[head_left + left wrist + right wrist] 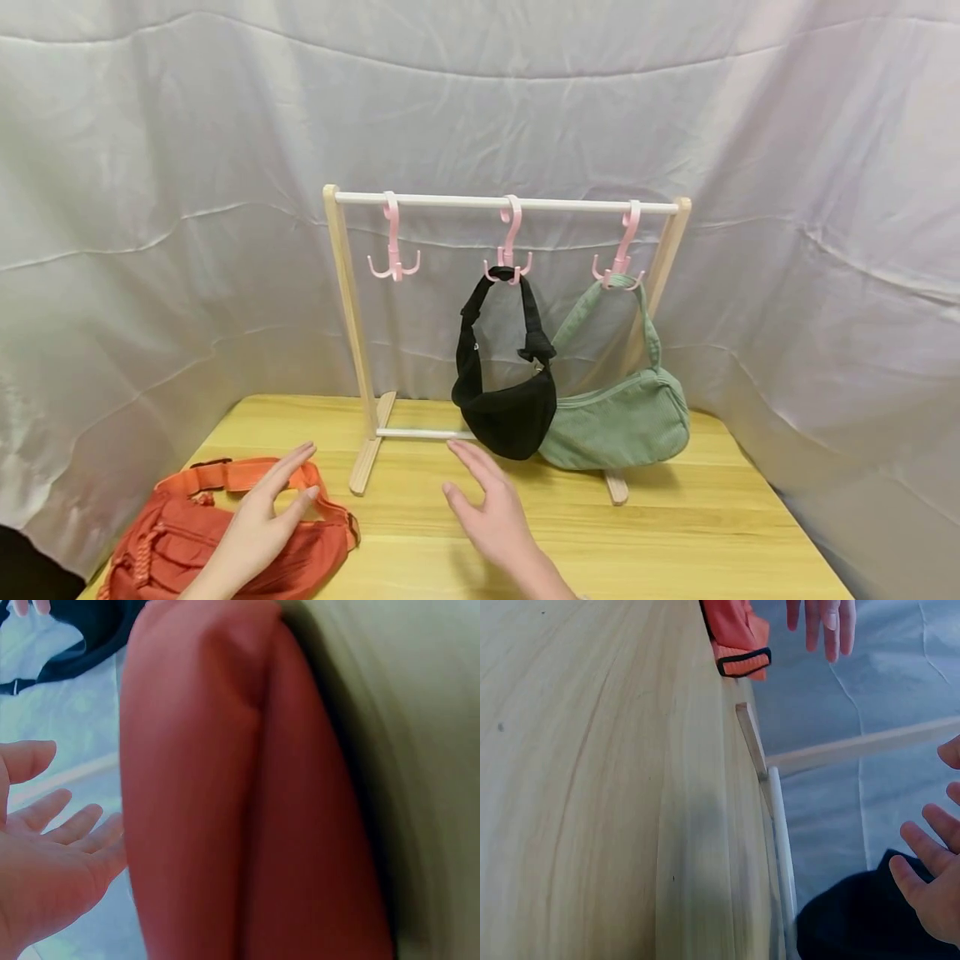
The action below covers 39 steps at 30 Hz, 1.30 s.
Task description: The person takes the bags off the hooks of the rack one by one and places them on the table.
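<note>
My left hand (262, 529) is over the red-orange waist bag (180, 533), its fingers extended and holding nothing. In the left wrist view the red fabric (202, 787) fills the middle, beside the spread fingers. My right hand (491, 508), also with relaxed straight fingers and holding nothing, hovers over the table in front of the rack. A black shoulder bag (517, 417) hangs by its strap from the middle pink hook (512, 229). On the right pink hook (628, 237) hangs a green corduroy handbag (622, 425). The left pink hook (393, 237) carries no bag.
The hooks hang from the white top bar (450, 201) of a wooden-legged rack (348, 308). Its feet stand on the wood-grain table (720, 533). A lower white bar (420, 433) runs behind the black bag. Grey-white cloth (187, 150) surrounds the table at the back and sides.
</note>
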### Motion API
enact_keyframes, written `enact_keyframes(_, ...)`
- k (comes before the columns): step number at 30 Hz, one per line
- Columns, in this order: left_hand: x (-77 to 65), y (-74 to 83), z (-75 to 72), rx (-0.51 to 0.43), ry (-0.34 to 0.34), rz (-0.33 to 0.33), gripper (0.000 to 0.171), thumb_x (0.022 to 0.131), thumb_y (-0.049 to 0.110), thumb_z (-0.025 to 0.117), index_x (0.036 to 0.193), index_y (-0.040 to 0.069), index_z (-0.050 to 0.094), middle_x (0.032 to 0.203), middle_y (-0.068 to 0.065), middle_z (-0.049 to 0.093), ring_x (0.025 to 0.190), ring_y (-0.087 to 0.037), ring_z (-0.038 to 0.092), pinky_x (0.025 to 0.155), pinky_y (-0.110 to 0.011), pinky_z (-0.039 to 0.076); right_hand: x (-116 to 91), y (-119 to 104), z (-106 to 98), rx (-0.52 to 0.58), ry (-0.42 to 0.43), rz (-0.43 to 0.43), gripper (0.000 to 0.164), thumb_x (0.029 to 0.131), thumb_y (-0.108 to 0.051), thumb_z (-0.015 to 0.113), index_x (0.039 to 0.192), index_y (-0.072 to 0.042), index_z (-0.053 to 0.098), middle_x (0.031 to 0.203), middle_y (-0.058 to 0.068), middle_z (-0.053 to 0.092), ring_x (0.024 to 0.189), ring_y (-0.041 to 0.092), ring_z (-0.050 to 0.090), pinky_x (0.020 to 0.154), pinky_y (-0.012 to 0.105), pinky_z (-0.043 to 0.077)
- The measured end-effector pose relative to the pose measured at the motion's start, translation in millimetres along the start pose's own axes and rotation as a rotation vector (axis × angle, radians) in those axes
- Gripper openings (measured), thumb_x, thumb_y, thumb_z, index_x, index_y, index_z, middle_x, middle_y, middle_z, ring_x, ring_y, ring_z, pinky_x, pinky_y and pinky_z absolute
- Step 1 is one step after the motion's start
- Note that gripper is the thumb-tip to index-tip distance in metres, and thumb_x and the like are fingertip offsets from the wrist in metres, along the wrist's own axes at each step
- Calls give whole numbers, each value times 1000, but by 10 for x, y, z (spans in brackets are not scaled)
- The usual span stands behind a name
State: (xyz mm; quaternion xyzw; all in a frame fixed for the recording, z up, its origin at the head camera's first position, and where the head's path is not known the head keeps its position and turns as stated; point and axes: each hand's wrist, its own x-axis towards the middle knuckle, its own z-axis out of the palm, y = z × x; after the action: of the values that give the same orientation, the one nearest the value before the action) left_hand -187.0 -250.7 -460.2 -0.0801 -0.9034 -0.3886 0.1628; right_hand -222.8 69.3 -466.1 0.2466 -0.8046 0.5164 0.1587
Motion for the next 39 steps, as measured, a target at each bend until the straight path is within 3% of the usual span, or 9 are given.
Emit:
enact_keyframes(5, 41, 76, 87, -18, -1, 73, 54, 103, 23, 68, 153, 9, 51, 158, -17, 47, 142, -44, 43, 104, -69, 41, -39, 14, -111, 6, 61, 1, 58, 94, -8, 76, 146, -26, 60, 149, -12, 56, 140, 17, 52, 115, 44, 44)
enact_keyframes(8, 81, 134, 140, -18, 1, 115, 55, 101, 20, 70, 153, 12, 53, 159, -13, 47, 143, -41, 43, 109, -57, 43, -55, 30, -185, -15, 111, -39, 57, 93, -4, 76, 145, -22, 61, 149, -11, 57, 138, 18, 54, 114, 41, 45)
enact_keyframes(13, 170, 277, 243, -32, -14, 153, 57, 100, 14, 71, 153, 19, 52, 161, -7, 45, 145, -35, 42, 113, -48, 39, -94, 63, -320, -46, 185, -84, 55, 94, -4, 75, 145, -20, 61, 148, -4, 59, 136, 21, 57, 113, 28, 44)
enact_keyframes(17, 254, 372, 347, -43, -13, 207, 57, 99, 10, 71, 153, 17, 53, 161, -9, 45, 145, -35, 43, 113, -52, 37, -123, 63, -423, -50, 226, -94, 54, 95, -5, 75, 145, -21, 61, 148, 2, 60, 133, 23, 59, 111, 19, 42)
enact_keyframes(18, 278, 392, 372, -50, -14, 218, 58, 99, 9, 71, 153, 16, 53, 161, -9, 45, 145, -36, 43, 115, -46, 36, -126, 58, -449, -50, 237, -96, 54, 95, -5, 75, 145, -21, 61, 148, 3, 60, 132, 23, 60, 110, 17, 41)
enact_keyframes(21, 347, 466, 447, -87, -27, 238, 58, 99, 8, 71, 154, 14, 52, 162, -9, 44, 146, -39, 41, 118, -49, 34, -126, 44, -526, -46, 260, -93, 55, 95, -4, 75, 145, -22, 62, 148, 2, 60, 129, 23, 61, 108, 13, 40)
enact_keyframes(25, 432, 571, 524, -127, -39, 260, 59, 99, 9, 70, 155, 12, 50, 165, -6, 40, 149, -42, 37, 115, -67, 32, -113, 2, -613, -43, 298, -116, 54, 94, -1, 75, 144, -17, 63, 147, 4, 61, 127, 23, 61, 107, 11, 40)
enact_keyframes(34, 617, 806, 654, -195, -21, 292, 60, 100, 9, 70, 156, 16, 49, 166, 0, 37, 152, -36, 33, 118, -67, 29, -89, -76, -794, -57, 348, -143, 52, 94, 2, 73, 144, -11, 63, 147, 9, 61, 128, 16, 62, 105, 13, 43)
enact_keyframes(39, 725, 909, 699, -254, 9, 329, 59, 101, 11, 69, 156, 17, 49, 166, -1, 37, 151, -33, 36, 116, -60, 37, -44, -132, -910, -61, 352, -194, 53, 93, 6, 72, 144, -7, 61, 147, 11, 60, 130, 11, 59, 106, 17, 45)
